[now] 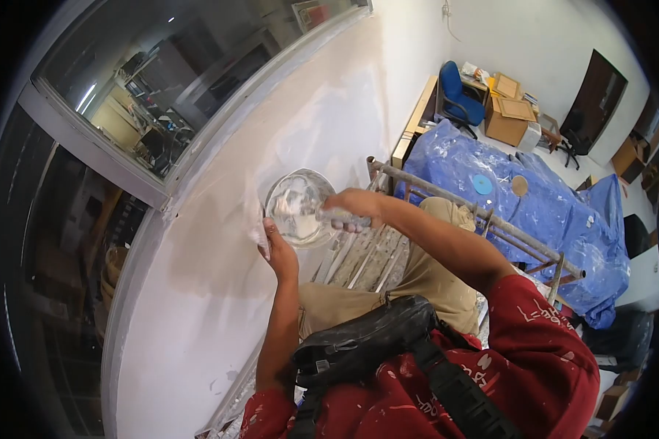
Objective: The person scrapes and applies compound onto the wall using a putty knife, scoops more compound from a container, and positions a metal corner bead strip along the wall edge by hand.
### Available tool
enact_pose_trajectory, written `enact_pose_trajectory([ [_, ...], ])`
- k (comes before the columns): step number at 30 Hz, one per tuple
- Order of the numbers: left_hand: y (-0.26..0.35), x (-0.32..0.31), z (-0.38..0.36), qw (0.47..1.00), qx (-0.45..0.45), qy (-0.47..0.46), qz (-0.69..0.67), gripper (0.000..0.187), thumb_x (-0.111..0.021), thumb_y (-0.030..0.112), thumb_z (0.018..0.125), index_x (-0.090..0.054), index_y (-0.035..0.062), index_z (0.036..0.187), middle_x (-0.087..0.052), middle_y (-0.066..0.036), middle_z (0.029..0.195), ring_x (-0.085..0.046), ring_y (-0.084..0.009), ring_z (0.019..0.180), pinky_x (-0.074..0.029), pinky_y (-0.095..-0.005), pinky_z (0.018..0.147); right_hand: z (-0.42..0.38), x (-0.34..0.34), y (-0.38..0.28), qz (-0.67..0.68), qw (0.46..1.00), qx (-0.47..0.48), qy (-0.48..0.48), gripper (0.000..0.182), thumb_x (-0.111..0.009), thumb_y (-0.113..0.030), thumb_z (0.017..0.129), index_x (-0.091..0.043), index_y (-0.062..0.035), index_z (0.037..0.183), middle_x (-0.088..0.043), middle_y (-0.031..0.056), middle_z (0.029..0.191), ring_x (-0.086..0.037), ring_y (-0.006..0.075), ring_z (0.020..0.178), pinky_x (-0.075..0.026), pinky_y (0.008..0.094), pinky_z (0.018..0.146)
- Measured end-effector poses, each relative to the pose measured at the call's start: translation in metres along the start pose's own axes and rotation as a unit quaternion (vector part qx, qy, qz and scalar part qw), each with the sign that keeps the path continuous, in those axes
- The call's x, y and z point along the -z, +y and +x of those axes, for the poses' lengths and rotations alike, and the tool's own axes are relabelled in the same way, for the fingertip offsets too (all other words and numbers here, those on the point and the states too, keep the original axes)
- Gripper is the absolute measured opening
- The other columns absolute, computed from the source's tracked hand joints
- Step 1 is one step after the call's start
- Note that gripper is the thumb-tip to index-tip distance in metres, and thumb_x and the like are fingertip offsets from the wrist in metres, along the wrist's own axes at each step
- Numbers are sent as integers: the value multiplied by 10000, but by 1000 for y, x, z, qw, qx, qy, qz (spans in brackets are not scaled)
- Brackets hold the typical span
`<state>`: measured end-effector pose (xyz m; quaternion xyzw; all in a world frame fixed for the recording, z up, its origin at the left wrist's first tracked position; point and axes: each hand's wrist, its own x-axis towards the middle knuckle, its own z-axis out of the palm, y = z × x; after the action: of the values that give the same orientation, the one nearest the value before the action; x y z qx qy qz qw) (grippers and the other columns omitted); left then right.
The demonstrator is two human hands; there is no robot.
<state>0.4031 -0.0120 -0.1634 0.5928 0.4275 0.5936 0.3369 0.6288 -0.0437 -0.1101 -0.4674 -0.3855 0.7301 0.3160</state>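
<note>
A round metal bowl (pixel 297 192) smeared inside with white filler is tilted towards me near the wall. My left hand (pixel 280 252) grips its lower left rim, thumb on the near side. A whitish, paste-coated piece (pixel 255 225) shows beside that hand, against the wall. My right hand (pixel 359 206) is closed round a pale putty knife (pixel 342 216) at the bowl's right side. Motion smears the knife, and its far end overlaps the bowl.
The wall (pixel 220 256) carries beige and white patches below a window frame (pixel 198 146). I sit on a stained scaffold platform (pixel 366 263) with a metal rail (pixel 483 216). Beyond lie a blue tarp (pixel 454 172), a blue chair (pixel 461 95) and cardboard boxes (pixel 507 121).
</note>
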Motion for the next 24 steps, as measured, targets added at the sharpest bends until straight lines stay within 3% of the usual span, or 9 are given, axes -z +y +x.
enact_pose_trajectory([
  [3, 14, -2, -1, 995, 32, 74, -56, 607, -474, 373, 1042, -372, -72, 1442, -399, -160, 1509, -400, -253, 1368, -301, -359, 1130, -5, 12, 3, 48, 998, 24, -24, 289, -529, -340, 946, -600, -67, 1004, -564, 31, 663, -470, 101, 441, -370, 259, 380],
  [6, -16, 2, -1, 990, 43, 53, -126, 598, -473, 347, 1045, -352, -72, 1454, -392, -162, 1512, -382, -248, 1383, -286, -350, 1139, -20, 25, 11, 95, 995, 21, -27, 281, -521, -349, 947, -581, -74, 953, -565, 24, 661, -467, 91, 429, -348, 237, 352],
  [9, -43, -14, -18, 982, 126, 75, -116, 601, -486, 338, 1039, -347, -74, 1455, -383, -156, 1517, -376, -236, 1385, -280, -334, 1140, -35, 41, 32, 152, 987, 45, -19, 287, -526, -351, 943, -573, -69, 969, -560, 26, 653, -470, 85, 421, -345, 219, 342],
  [10, -64, -22, -28, 985, 146, 83, -31, 578, -490, 324, 1035, -377, -79, 1433, -448, -163, 1467, -439, -239, 1331, -325, -335, 1106, -39, 47, 42, 176, 982, 61, -33, 285, -527, -351, 941, -558, -70, 974, -559, 34, 657, -474, 85, 416, -350, 209, 336],
  [13, -126, -45, -67, 970, 240, 35, 2, 549, -496, 313, 1031, -417, -83, 1402, -532, -172, 1379, -519, -260, 1235, -391, -352, 1039, -52, 55, 65, 229, 970, 81, 1, 271, -519, -342, 945, -550, -74, 970, -556, 34, 663, -471, 86, 416, -349, 204, 332],
  [19, -189, -88, -115, 898, 419, 85, -106, 484, -478, 282, 1018, -498, -101, 1314, -611, -194, 1236, -599, -293, 1071, -463, -388, 900, -73, 69, 107, 238, 967, 43, 78, 279, -480, -363, 954, -531, -89, 952, -551, 44, 647, -453, 99, 384, -353, 218, 320],
  [24, -240, -72, -120, 932, 352, -5, 90, 507, -463, 364, 1002, -608, -106, 1125, -665, -188, 1023, -628, -310, 916, -484, -380, 818, -84, 73, 118, 230, 967, 45, 103, 281, -461, -367, 958, -520, -93, 939, -547, 43, 646, -458, 97, 392, -354, 223, 327],
])
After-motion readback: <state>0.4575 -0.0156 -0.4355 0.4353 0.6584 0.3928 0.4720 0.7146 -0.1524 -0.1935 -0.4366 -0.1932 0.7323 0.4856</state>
